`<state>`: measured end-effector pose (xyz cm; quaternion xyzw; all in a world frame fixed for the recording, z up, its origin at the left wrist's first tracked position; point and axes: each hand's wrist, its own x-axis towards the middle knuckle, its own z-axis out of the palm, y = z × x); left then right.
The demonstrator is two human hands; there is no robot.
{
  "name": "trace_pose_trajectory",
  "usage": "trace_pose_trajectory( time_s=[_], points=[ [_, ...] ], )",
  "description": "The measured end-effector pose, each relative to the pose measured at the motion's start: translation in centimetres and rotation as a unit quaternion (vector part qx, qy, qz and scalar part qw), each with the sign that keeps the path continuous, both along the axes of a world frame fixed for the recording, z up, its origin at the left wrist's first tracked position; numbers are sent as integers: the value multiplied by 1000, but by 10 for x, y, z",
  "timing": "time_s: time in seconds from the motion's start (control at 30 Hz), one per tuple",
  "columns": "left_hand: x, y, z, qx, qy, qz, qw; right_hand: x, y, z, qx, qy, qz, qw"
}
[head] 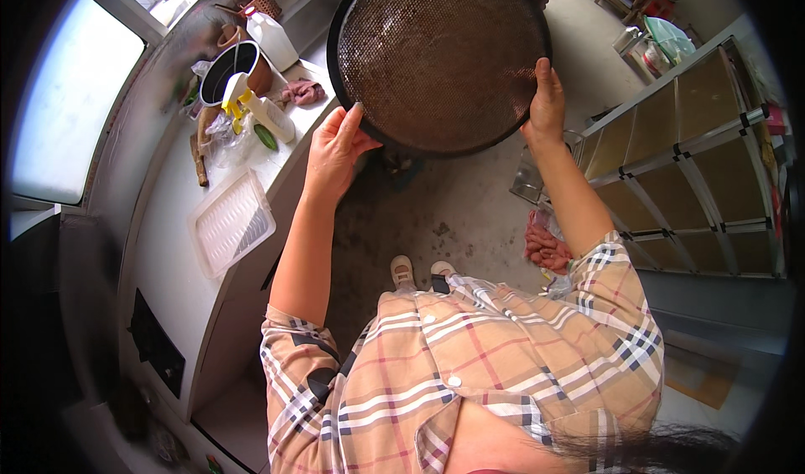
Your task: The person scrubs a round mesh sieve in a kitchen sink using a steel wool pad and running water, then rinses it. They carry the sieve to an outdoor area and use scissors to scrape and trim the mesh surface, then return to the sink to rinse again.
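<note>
Both of my hands hold up a large round sieve point(440, 59) with a dark rim and a brownish mesh. My left hand point(336, 153) grips its lower left edge, thumb on top. On the opposite side, my right hand point(544, 106) clasps the rim with the thumb pointing up along it. The mesh faces me, and its top edge reaches the upper border of the view. My fingers behind the rim are partly hidden.
Left of me, a white counter point(166, 222) carries a plastic tray point(233, 222), a spray bottle point(270, 114), a green cucumber-like vegetable point(265, 137), a pink cloth point(304, 92), a dark-lined pot point(231, 75) and a white jug point(272, 37). A framed cabinet point(685, 166) stands right, near a reddish bundle point(546, 241) on the floor.
</note>
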<state>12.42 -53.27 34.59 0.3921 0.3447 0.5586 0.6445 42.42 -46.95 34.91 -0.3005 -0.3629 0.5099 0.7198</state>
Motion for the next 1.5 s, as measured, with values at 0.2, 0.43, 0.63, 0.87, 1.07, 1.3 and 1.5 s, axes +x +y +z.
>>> trace_pose_trajectory(
  time_s=[0.2,0.43,0.63,0.87,1.07,1.3,1.5],
  points=[
    [-34,15,13,34,31,7,999,-38,9,15,7,-49,-65,997],
    [-50,26,19,35,16,-1,999,-52,14,30,22,-78,-91,992],
    [-56,34,14,28,7,-19,999,-65,10,42,41,-42,-112,992],
    [-57,39,12,18,3,-39,999,-54,20,25,33,-82,-123,988],
    [-57,38,9,-20,25,-38,999,-50,16,16,-2,-133,-106,985],
    [-65,40,-18,-47,73,-52,995,-59,13,14,41,-163,-178,970],
    [-55,36,-18,-62,85,-34,994,-53,5,14,59,-211,-194,956]
  ],
)
